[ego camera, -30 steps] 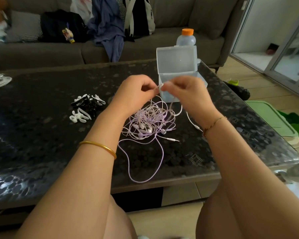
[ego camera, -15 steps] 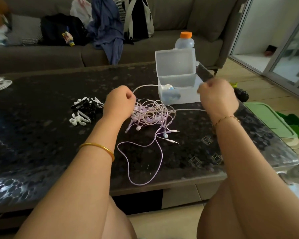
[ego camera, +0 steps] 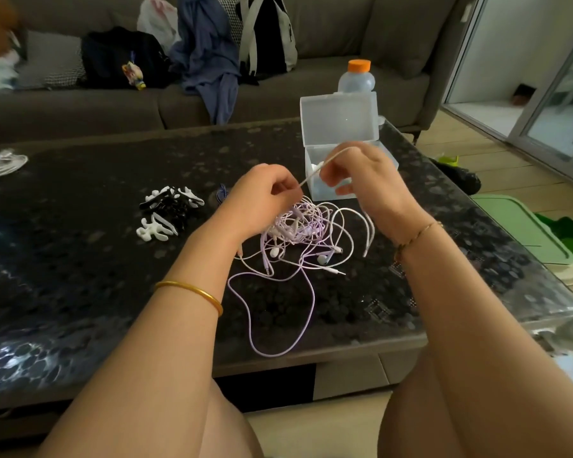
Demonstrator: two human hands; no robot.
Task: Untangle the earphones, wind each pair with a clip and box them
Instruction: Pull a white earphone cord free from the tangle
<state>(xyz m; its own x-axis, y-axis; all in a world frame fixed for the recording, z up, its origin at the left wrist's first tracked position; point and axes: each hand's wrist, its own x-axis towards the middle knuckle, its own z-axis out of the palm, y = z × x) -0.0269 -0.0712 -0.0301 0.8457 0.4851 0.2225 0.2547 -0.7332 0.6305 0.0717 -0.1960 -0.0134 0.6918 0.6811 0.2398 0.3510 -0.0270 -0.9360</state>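
Observation:
A tangle of pale purple and white earphones [ego camera: 298, 236] lies on the dark table [ego camera: 80, 276], with one long loop trailing toward the near edge. My left hand [ego camera: 262, 200] pinches a white cable just above the tangle. My right hand [ego camera: 368, 180] grips the same cable higher up, so a short stretch runs taut between the two hands. Behind my right hand stands an open clear plastic box [ego camera: 338, 127], lid upright, with something white inside. Black and white winding clips [ego camera: 167, 209] lie in a small pile left of the tangle.
An orange-capped bottle [ego camera: 356, 77] stands behind the box. White cords [ego camera: 0, 165] lie at the table's far left. A sofa [ego camera: 344, 34] with bags and clothes is beyond. A green lidded bin [ego camera: 523, 226] sits on the floor at right.
My hands had pulled apart, drawing a white cable out sideways; now my right hand has come back in toward the left one, and both hold a short taut stretch above the tangle.

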